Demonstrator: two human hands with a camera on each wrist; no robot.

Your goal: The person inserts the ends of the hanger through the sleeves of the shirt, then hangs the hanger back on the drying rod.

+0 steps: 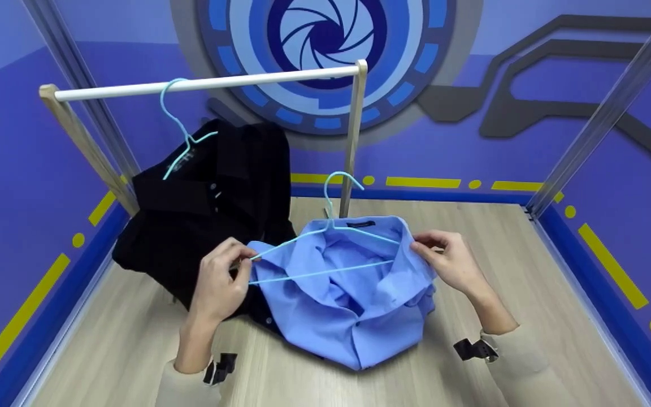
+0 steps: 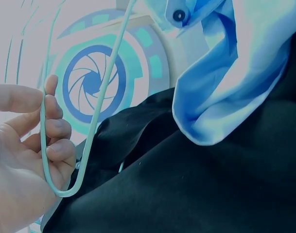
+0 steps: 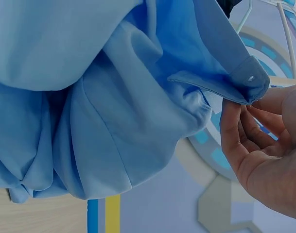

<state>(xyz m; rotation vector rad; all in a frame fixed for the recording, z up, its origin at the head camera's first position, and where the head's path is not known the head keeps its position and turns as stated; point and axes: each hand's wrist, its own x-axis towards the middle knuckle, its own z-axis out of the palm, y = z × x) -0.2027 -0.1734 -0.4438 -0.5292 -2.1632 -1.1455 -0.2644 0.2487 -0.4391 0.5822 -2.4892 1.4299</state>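
A light-blue shirt [image 1: 354, 322] is bunched low over the wooden surface, its collar spread wide. A mint-green wire hanger [image 1: 314, 275] lies across the neck opening, hook up and its right end hidden inside the shirt. With thumb and fingers, my left hand [image 1: 221, 280] pinches the hanger near its left end; in the left wrist view that rounded end [image 2: 65, 191] shows outside the cloth. My right hand [image 1: 451, 260] pinches the right edge of the collar. The right wrist view shows thumb and forefinger of that hand [image 3: 264, 141] on the collar's tip [image 3: 254, 80].
Behind and left, a black shirt [image 1: 207, 226] hangs on another mint hanger [image 1: 176, 116] from a rack's white rail [image 1: 269, 78]. The rack's right wooden post [image 1: 354, 135] stands just behind the blue shirt. Blue panels [image 1: 416, 141] enclose the back and sides.
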